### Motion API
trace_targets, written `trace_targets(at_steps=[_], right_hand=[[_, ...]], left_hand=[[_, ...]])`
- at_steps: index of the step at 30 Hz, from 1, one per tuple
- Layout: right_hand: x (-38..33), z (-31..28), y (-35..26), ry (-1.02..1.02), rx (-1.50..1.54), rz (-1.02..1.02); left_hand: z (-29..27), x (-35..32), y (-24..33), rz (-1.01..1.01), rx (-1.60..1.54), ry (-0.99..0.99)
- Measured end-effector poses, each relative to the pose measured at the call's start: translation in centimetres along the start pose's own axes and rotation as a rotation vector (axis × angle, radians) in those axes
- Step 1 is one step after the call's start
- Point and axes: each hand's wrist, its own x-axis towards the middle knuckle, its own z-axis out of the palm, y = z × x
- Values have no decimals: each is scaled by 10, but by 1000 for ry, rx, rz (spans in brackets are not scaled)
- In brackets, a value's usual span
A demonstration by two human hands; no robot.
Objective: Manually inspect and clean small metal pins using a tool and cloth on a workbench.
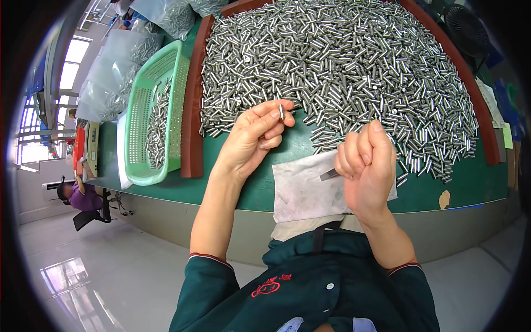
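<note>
My left hand point(251, 141) pinches one small metal pin point(281, 112) upright between thumb and forefinger, just in front of a big heap of shiny metal pins point(343, 61) spread on the green table point(470, 182). My right hand point(368, 166) is closed in a fist around a thin metal tool point(329, 175) whose tip sticks out to the left. That tip hovers over a white plastic sheet point(301, 191) lying at the table's near edge.
A brown raised border point(192, 110) rings the pin heap. Left of it stands a green plastic basket point(157, 110) with pins inside, and clear bags of pins point(121, 66) lie beyond. Another person point(77, 193) sits far left. A black fan point(464, 27) stands at top right.
</note>
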Motion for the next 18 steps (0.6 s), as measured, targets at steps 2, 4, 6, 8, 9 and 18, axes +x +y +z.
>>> trace_targets(at_steps=[2, 4, 6, 8, 9, 18], right_hand=[[0, -1, 0, -2, 2, 0], [0, -1, 1, -4, 5, 0], [0, -1, 1, -6, 7, 1], [0, -1, 0, -9, 4, 0], [0, -1, 0, -12, 1, -2], [1, 0, 0, -13, 5, -5]], left_hand=[[0, 0, 1, -6, 0, 3], [1, 0, 1, -13, 0, 5], [7, -2, -1, 51, 4, 94], [0, -2, -3, 128, 18, 76], [-3, 0, -1, 161, 57, 31], [18, 10, -16, 552, 1543, 436]])
